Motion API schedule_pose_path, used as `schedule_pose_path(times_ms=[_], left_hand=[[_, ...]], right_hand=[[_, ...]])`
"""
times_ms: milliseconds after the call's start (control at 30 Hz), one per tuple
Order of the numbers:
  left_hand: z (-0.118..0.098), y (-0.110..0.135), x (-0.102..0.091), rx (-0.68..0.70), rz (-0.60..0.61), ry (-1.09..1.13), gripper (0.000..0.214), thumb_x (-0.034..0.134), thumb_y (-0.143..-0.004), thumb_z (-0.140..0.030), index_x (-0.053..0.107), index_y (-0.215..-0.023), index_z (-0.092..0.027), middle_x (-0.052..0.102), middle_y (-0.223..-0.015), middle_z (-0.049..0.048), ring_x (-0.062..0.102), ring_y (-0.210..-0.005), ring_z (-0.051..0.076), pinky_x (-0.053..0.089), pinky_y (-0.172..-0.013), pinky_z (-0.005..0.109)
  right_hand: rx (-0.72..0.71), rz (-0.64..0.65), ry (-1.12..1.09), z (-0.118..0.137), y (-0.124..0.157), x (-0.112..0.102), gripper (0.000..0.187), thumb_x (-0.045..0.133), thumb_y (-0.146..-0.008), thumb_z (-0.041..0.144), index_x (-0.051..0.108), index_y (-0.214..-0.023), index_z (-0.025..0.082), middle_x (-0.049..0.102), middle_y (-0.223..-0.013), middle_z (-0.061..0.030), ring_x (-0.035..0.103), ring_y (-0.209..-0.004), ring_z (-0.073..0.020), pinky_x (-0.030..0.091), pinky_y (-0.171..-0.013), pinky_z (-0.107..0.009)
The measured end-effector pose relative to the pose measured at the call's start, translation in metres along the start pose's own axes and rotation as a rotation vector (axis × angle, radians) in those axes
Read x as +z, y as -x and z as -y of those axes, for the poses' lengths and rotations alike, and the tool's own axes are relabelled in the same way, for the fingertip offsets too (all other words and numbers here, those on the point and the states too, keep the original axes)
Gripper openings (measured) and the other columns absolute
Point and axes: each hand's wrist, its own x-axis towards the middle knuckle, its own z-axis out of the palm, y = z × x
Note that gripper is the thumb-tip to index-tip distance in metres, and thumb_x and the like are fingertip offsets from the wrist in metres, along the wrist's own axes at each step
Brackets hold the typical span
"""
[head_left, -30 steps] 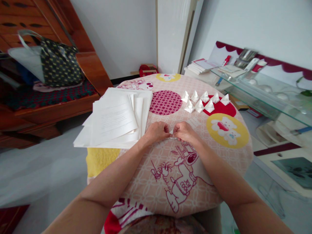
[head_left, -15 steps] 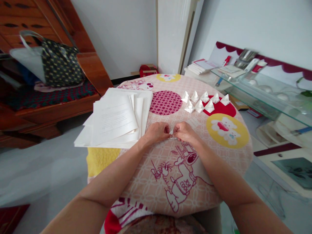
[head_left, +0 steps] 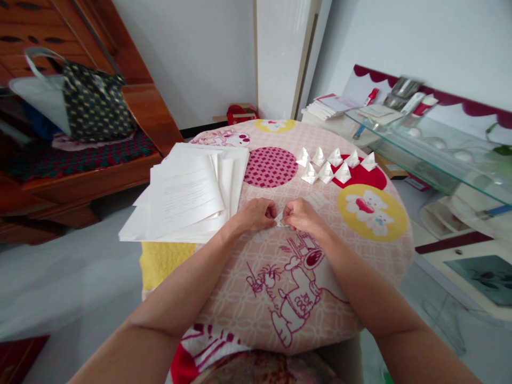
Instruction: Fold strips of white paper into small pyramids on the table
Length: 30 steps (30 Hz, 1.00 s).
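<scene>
The bare left hand (head_left: 258, 214) and right hand (head_left: 301, 215) pinch a small white folded-paper piece (head_left: 279, 219) between them over the pink lattice-patterned cloth tablecloth (head_left: 240, 298), near eight crisp, peaked white paper shapes (head_left: 326, 174).

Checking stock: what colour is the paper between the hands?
The paper is white; see the head view.

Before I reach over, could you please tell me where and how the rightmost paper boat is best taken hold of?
I'd pinch that boat lightly by its peak, coming from above and the right. The peak rises above the folded base, giving something to grip, while the next boat sits close on the left and the right side looks open.
</scene>
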Motion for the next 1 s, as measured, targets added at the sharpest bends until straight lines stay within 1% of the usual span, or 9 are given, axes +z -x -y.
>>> schedule_pose_path(times_ms=[200, 333, 400, 467, 533, 667, 800, 900, 1000], left_hand=[[0.014, 0.002, -0.005, 0.099, 0.08, 0.124, 0.025, 0.059, -0.064, -0.012, 0.066, -0.088, -0.017, 0.064, -0.068, -0.003, 0.057, -0.064, 0.013, 0.04, -0.061, 0.024], [0.018, 0.001, -0.009, 0.136, 0.149, 0.198, 0.026, 0.06, -0.066, -0.016, 0.067, -0.091, -0.016, 0.065, -0.071, -0.002, 0.059, -0.066, 0.014, 0.043, -0.064, 0.024], [0.016, 0.0, -0.008, 0.115, 0.118, 0.188, 0.019, 0.063, -0.07, -0.021, 0.068, -0.088, -0.016, 0.066, -0.072, -0.0011, 0.059, -0.067, 0.014, 0.043, -0.064, 0.025], [0.012, 0.0, -0.004, 0.066, 0.017, 0.109, 0.011, 0.064, -0.073, -0.023, 0.068, -0.081, -0.017, 0.065, -0.068, -0.0012, 0.057, -0.064, 0.014, 0.04, -0.063, 0.025], [0.008, -0.001, 0.0, 0.041, -0.031, 0.047, 0.007, 0.066, -0.072, -0.022, 0.067, -0.077, -0.018, 0.064, -0.066, -0.0017, 0.057, -0.062, 0.014, 0.037, -0.061, 0.025], [0.005, -0.001, 0.003, 0.036, -0.031, 0.034, 0.006, 0.068, -0.072, -0.019, 0.068, -0.077, -0.018, 0.065, -0.064, -0.0023, 0.056, -0.061, 0.013, 0.036, -0.061, 0.026], [0.004, 0.0, 0.003, 0.028, -0.038, 0.036, 0.006, 0.069, -0.072, -0.016, 0.068, -0.077, -0.018, 0.065, -0.063, -0.0024, 0.056, -0.061, 0.013, 0.036, -0.061, 0.026], [0.002, 0.0, 0.002, 0.017, -0.029, 0.029, 0.006, 0.069, -0.072, -0.015, 0.069, -0.076, -0.018, 0.064, -0.062, -0.0024, 0.056, -0.06, 0.013, 0.036, -0.061, 0.026], [0.001, 0.0, 0.001, 0.013, -0.022, 0.022, 0.006, 0.069, -0.072, -0.014, 0.069, -0.077, -0.017, 0.064, -0.062, -0.0024, 0.056, -0.06, 0.013, 0.037, -0.061, 0.026]], right_hand=[[0.009, -0.005, -0.008, -0.003, -0.001, 0.003, 0.012, 0.071, -0.076, 0.011, 0.064, -0.07, 0.018, 0.057, -0.046, 0.0037, 0.057, -0.045, -0.0119, 0.04, -0.048, -0.021], [-0.01, -0.012, -0.023, -0.004, -0.002, 0.002, 0.015, 0.07, -0.076, 0.009, 0.062, -0.068, 0.019, 0.057, -0.045, 0.0042, 0.055, -0.042, -0.0117, 0.039, -0.047, -0.021], [-0.007, -0.01, -0.025, -0.004, -0.002, 0.002, 0.015, 0.07, -0.075, 0.009, 0.061, -0.068, 0.019, 0.057, -0.045, 0.0043, 0.056, -0.042, -0.0119, 0.039, -0.047, -0.022], [-0.007, -0.007, -0.03, -0.003, -0.001, 0.002, 0.016, 0.07, -0.075, 0.008, 0.061, -0.068, 0.019, 0.056, -0.045, 0.0044, 0.056, -0.043, -0.0121, 0.039, -0.048, -0.022], [-0.006, 0.005, -0.036, -0.001, 0.001, 0.001, 0.016, 0.071, -0.075, 0.009, 0.061, -0.068, 0.019, 0.056, -0.045, 0.0043, 0.056, -0.044, -0.0124, 0.039, -0.048, -0.023], [-0.05, -0.025, 0.06, 0.004, 0.005, 0.001, 0.02, 0.079, -0.073, 0.017, 0.061, -0.065, 0.019, 0.06, -0.053, 0.0016, 0.057, -0.053, -0.0138, 0.038, -0.053, -0.025], [-0.091, -0.06, 0.162, 0.007, 0.005, 0.001, 0.019, 0.079, -0.069, 0.013, 0.062, -0.063, 0.019, 0.066, -0.064, -0.0014, 0.06, -0.064, -0.0157, 0.038, -0.059, -0.026], [-0.068, -0.03, 0.116, 0.006, 0.005, 0.001, 0.016, 0.075, -0.068, 0.008, 0.063, -0.065, 0.019, 0.063, -0.059, 0.0003, 0.059, -0.06, -0.015, 0.038, -0.056, -0.025], [-0.077, -0.019, 0.028, 0.004, 0.006, -0.001, 0.018, 0.068, -0.067, 0.001, 0.063, -0.065, 0.018, 0.058, -0.051, 0.0033, 0.055, -0.051, -0.0116, 0.036, -0.052, -0.023]])
